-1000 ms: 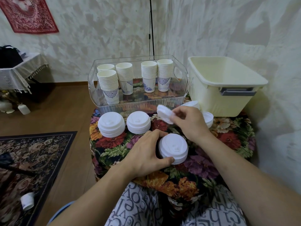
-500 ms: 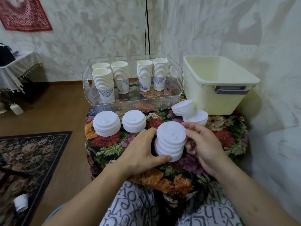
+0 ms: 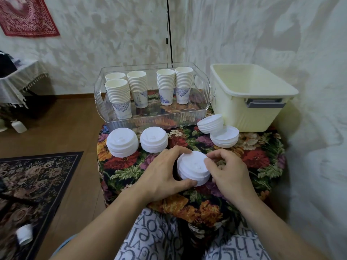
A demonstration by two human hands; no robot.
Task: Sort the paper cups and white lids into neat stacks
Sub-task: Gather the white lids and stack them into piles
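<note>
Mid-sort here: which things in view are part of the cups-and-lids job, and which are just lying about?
Part of the job:
- lid stack held by left hand and right hand
- two neat lid stacks
- tilted lid piles
- cup stacks in clear bin

Lying about:
- cream tub
- red wall hanging
- floor rug

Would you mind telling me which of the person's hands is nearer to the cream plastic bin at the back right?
The right hand. It touches the near lid stack from the side toward the cream bin; the left hand grips that stack's far side.
</note>
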